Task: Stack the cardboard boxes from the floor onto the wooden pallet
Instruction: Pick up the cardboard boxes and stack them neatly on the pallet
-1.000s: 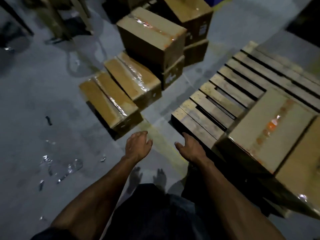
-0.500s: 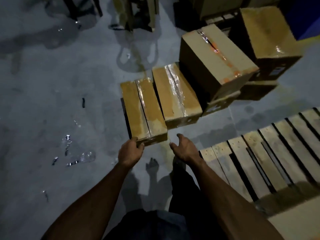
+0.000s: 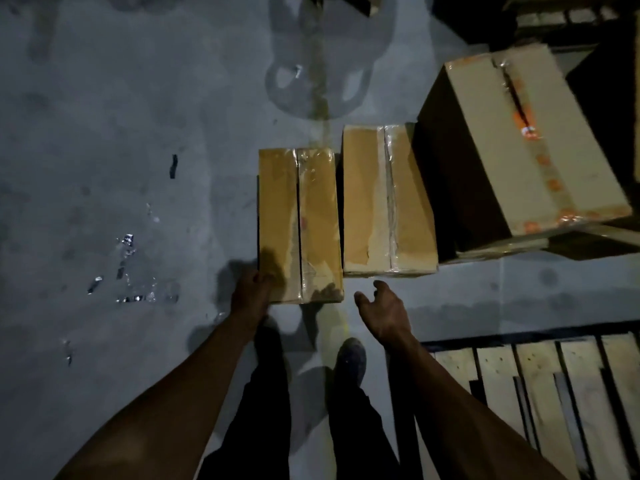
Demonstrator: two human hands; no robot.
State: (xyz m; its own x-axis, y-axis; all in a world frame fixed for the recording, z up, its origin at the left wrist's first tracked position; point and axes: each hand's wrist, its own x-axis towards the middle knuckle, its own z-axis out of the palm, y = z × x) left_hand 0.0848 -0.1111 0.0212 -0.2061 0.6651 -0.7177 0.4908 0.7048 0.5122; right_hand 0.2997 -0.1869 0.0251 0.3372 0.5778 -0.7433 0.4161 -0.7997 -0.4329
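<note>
Two flat taped cardboard boxes lie side by side on the grey floor: the near left box (image 3: 298, 223) and the right box (image 3: 386, 199). My left hand (image 3: 250, 295) touches the left box's near left corner, its fingers against the side. Spread and holding nothing, my right hand (image 3: 382, 313) hovers just off that box's near right corner. A larger box (image 3: 526, 140) with orange tape sits on another box at the right. The wooden pallet (image 3: 547, 393) shows at the lower right.
My legs and a shoe (image 3: 351, 358) stand between the boxes and the pallet. Scraps of clear tape (image 3: 128, 271) litter the floor at the left. Dark pallets or frames stand at the top right.
I have stepped closer and turned left; the boxes now lie straight ahead and the pallet has slid to the lower right. Both hands have reached down to the near left box.
</note>
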